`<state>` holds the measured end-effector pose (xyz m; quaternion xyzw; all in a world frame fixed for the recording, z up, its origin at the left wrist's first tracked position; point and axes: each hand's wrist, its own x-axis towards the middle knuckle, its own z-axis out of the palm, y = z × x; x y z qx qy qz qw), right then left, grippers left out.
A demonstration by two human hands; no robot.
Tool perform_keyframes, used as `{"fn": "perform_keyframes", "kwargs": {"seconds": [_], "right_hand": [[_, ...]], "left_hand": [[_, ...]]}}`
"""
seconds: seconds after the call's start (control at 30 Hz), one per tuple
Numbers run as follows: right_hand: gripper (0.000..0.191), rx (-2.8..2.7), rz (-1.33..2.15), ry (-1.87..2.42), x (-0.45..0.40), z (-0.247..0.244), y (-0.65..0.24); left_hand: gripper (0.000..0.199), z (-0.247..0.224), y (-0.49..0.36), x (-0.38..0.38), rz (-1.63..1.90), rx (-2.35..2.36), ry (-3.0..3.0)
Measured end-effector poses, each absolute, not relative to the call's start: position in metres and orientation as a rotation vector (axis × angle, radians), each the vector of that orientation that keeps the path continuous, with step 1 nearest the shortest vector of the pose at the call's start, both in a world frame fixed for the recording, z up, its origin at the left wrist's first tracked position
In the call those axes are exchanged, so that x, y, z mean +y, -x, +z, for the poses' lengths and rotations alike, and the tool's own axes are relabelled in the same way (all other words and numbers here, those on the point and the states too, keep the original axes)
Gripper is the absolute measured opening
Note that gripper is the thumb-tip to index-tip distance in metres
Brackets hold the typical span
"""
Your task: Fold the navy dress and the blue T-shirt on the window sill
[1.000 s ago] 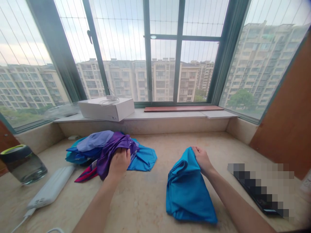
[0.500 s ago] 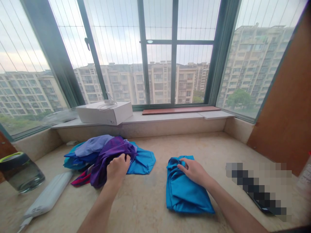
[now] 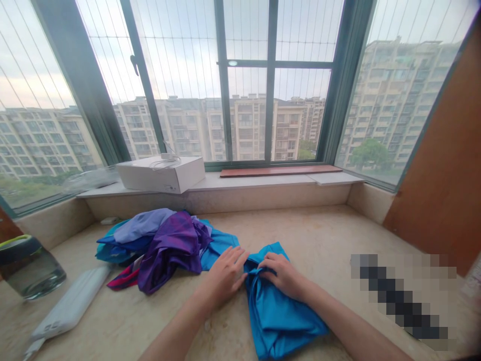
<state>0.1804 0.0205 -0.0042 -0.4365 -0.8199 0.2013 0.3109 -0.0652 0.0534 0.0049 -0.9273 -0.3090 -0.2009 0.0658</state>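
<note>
Working at the upper edge of the folded, bright-blue cloth [image 3: 280,321], I had both hands close together just below the centre of the frame. The cloth lay on the beige, marbled counter [image 3: 210,331], lower centre, its upper part bunched and its lower part spread in loose creases.

The right hand [image 3: 280,273] had its fingers bent over that upper edge and seemed to pinch a small raised fold between thumb and fingers. The left hand [image 3: 227,271] was open, fingers extended, at the upper left corner of the cloth; its thumb reached the edge, though I couldn't tell whether it pressed there or only hovered. Its fingertips overlapped, from my view, the end of a flat, lighter-blue cloth [image 3: 220,245] that stuck out from the pile at centre left. On that pile a shiny purple cloth [image 3: 171,250] and a pale lavender cloth [image 3: 145,225] lay uppermost, with a red-and-dark strip of fabric [image 3: 124,278] poking out below.

I judged the step in hand to be finding and arranging the edge of the bright-blue piece, not yet lifting it. As I read it, the next move called for the left hand to take its own hold on the corner while the right kept its pinch, so the layers could be parted or straightened without slipping. Rushing it could bunch the slick fabric further.
</note>
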Motion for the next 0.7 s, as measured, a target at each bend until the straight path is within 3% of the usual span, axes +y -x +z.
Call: {"fn": "perform_keyframes", "kwargs": {"seconds": [0.2,0.37,0.57,0.7], "right_hand": [[0.027,-1.752,0.866,0.860,0.018,0.002,-0.175],[0.032,-1.548,1.032,0.795,0.016,0.005,-0.182],[0.044,-1.469,0.998,0.925,0.026,0.004,-0.201],[0.048,-1.400,0.717,1.098,0.035,0.008,-0.227]], "left_hand": [[0.061,0.000,0.073,0.056,-0.545,-0.982,2.889],[0.030,0.001,0.071,0.061,-0.707,-0.881,2.816],[0.023,0.017,0.081,0.062,-1.122,-1.029,2.595],[0.028,0.024,0.096,0.068,-1.153,-1.153,2.472]]}}
